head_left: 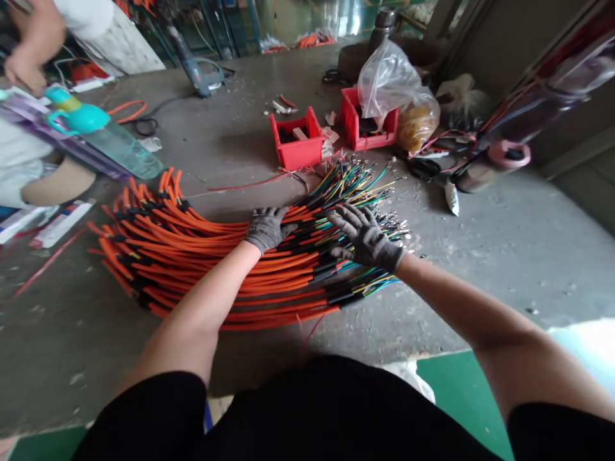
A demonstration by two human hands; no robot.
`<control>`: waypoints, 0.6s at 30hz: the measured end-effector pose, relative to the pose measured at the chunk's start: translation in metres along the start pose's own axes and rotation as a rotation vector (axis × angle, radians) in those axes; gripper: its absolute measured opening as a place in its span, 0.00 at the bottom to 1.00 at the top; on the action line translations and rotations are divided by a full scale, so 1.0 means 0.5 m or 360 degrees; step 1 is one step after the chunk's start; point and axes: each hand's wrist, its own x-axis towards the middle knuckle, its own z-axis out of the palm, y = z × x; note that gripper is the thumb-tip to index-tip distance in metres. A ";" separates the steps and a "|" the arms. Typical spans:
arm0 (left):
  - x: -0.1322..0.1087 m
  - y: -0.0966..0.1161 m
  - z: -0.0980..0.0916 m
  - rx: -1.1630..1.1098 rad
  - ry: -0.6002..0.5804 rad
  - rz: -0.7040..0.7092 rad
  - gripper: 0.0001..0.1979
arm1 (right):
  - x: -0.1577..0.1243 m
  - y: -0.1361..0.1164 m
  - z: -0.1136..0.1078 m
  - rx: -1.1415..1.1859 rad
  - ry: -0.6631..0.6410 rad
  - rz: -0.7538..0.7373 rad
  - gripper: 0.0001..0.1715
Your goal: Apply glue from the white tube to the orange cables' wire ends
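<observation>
A large bundle of orange cables (182, 246) curves across the grey workbench, with black sleeves (319, 272) near its right end. Beyond the sleeves, thin yellow, blue, green and black wires (348, 179) fan out to small metal tips. My left hand (267, 228), in a grey glove, rests on top of the cables, fingers lying flat and thumb out to the side. Over the sleeves and loose wires is my right hand (365, 240), also gloved, its fingers spread and nothing held. Whether its palm touches the wires I cannot tell.
Two red bins (298, 141) stand behind the wires, one under a plastic bag (387, 80). A pink-lidded cup (497, 163) is at right. A turquoise bottle (103, 131) and a heat gun-like tool (192, 67) lie at left, near another person's hand (26, 67).
</observation>
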 end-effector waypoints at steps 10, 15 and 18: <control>-0.230 0.170 0.073 -0.0112 0.0511 0.0954 0.31 | -0.223 -0.092 0.095 0.0092 0.0018 -0.0266 0.36; -0.155 0.139 0.109 -0.0043 0.0549 0.0770 0.25 | -0.103 -0.028 0.111 0.0133 -0.0074 -0.0234 0.35; -0.095 0.131 0.085 -0.0068 0.0469 0.0687 0.24 | -0.062 -0.011 0.099 0.0110 -0.0226 -0.0175 0.40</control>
